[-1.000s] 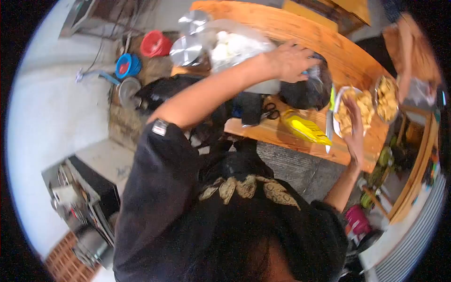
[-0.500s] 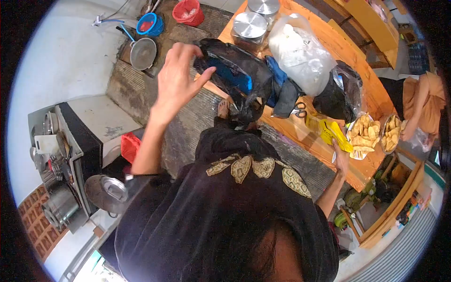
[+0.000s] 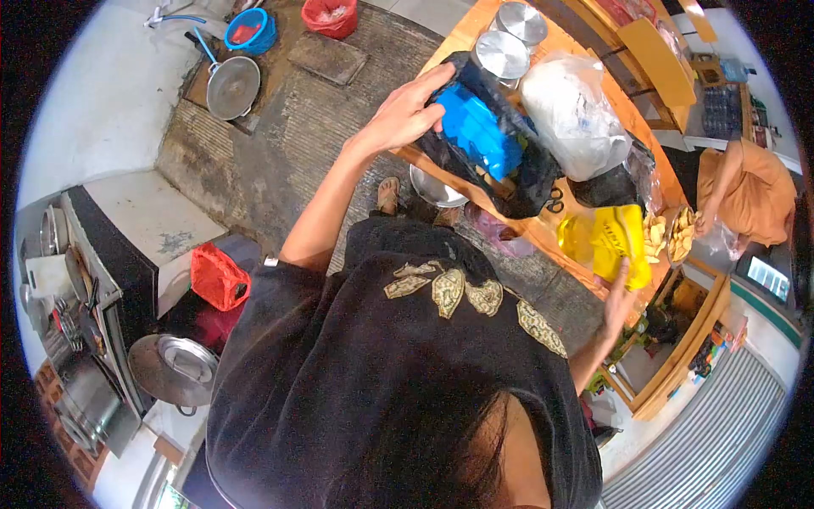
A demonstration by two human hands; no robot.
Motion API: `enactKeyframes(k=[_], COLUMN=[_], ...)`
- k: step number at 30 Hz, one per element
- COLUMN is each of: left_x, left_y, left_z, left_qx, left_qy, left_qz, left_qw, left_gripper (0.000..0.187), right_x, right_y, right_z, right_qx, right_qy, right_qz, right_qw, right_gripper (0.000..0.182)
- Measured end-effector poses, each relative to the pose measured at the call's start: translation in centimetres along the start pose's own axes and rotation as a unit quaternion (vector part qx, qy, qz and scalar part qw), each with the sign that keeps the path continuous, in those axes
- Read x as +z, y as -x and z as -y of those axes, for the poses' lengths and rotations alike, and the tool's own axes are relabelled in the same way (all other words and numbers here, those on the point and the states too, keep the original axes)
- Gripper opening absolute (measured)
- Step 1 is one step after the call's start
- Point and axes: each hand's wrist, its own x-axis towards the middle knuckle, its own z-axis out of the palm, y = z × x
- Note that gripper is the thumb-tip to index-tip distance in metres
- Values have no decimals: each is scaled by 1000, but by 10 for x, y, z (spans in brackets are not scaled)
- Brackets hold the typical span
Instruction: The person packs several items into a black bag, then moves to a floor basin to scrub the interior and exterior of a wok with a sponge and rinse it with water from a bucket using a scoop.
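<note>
At the bag's left edge is my left hand (image 3: pixel 407 110), its fingers and thumb closed on the rim of a black plastic bag (image 3: pixel 536 174) on the wooden table. A bright blue package (image 3: pixel 479 131) shows through the bag's mouth. On the right, my right hand (image 3: pixel 621 295) grips the lower end of a yellow packet (image 3: pixel 617 240), which stands at the table's near edge. Black scissors (image 3: pixel 555 201) lie between the bag and the packet. Just past the packet are fried pieces (image 3: pixel 654 237) on a plate.
A full white plastic bag (image 3: pixel 577 119) and round metal-lidded containers (image 3: pixel 502 54) stand on the table (image 3: pixel 462 36). Another person (image 3: pixel 746 191) is at its far right end. A metal basin (image 3: pixel 437 187) sits below the edge; a red basket (image 3: pixel 219 276) is at left.
My left hand has moved right onto the black bag's rim, and the bag gapes wider, showing more blue. The yellow packet now stands more upright in my right hand. The view has shifted.
</note>
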Motion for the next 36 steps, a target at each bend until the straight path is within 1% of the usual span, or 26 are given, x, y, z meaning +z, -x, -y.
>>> enactKeyframes(k=[1, 2, 3, 5, 8, 11, 13, 14, 16, 17, 18, 20, 23, 24, 25, 27, 28, 29, 31, 33, 34, 35, 36], left_x=[-3, -5, -6, -8, -20, -25, -28, -29, -30, -31, -32, -32, -31, -29, -26, -21, -10, 5, 48, 90, 106, 120, 127], left_y=[-3, -8, -11, -16, -22, -20, -18, -18, -17, -18, -16, -11, -7, -4, 0, 10, 12, 19, 30, 12, -4, -19, -40], left_z=[-1, 1, 7, 19, 23, 20, 20, 20, 27, 30, 30, 28, 23, 18, 13, -24, -33, -45, -51, -21, 2, 29, 54], left_qx=[-19, -22, -19, -14, -10, 8, -11, -20, -18, -17, 21, 94, 104, 166, 122, 35, 134, 178, 225, 128, 82, 28, 48], left_qy=[4, 9, 27, 62, 84, 14, 59, 81, 89, 93, 9, -160, -178, -240, -243, -247, -236, -219, -133, -250, -310, -403, -462], left_qz=[35, 65, 73, 90, 146, 145, 176, 189, 170, 159, 132, 78, 39, -29, -53, -102, -209, -213, -53, 53, 102, 139, 207], left_qw=[999, 998, 997, 994, 986, 989, 983, 978, 981, 983, 991, 980, 978, 956, 961, 963, 939, 935, 964, 958, 942, 904, 861], left_gripper=[59, 61, 62, 65, 68, 70, 70, 70, 69, 68, 67, 65, 65, 52, 46, 35, 20, 16, 10, 12, 14, 17, 23], right_x=[-16, -20, -12, -14, 7, 54, 84, 100, 128, 140, 148, 168, 177, 178, 177, 172, 171, 169, 165, 159, 157, 156, 154], right_y=[2, 12, 28, 40, 54, 55, 30, 21, 17, 17, 10, -3, -21, -27, -32, -40, -40, -43, -50, -50, -50, -50, -47], right_z=[6, 32, 78, 104, 147, 183, 175, 167, 171, 179, 177, 163, 149, 143, 137, 128, 131, 131, 127, 129, 130, 132, 135], right_qx=[-48, -79, -5, -35, -29, -87, -21, -66, -111, -112, -117, -122, -166, -176, -190, -220, -194, -196, -196, -184, -185, -185, -167], right_qy=[56, 88, -24, -111, -183, -231, -258, -220, -196, -211, -209, -205, -126, -83, -40, 44, 21, 14, 3, 4, 9, 14, 9], right_qz=[5, -39, -14, -10, -58, -110, -149, -105, 22, 103, 108, 117, 118, 90, 75, 43, 31, 18, -5, 13, 22, 32, 41], right_qw=[997, 992, 1000, 993, 981, 963, 954, 968, 974, 965, 965, 964, 971, 977, 978, 974, 980, 980, 981, 983, 982, 982, 985], right_gripper=[49, 47, 47, 48, 42, 47, 46, 42, 35, 33, 32, 32, 33, 34, 34, 34, 34, 35, 35, 36, 35, 35, 35])
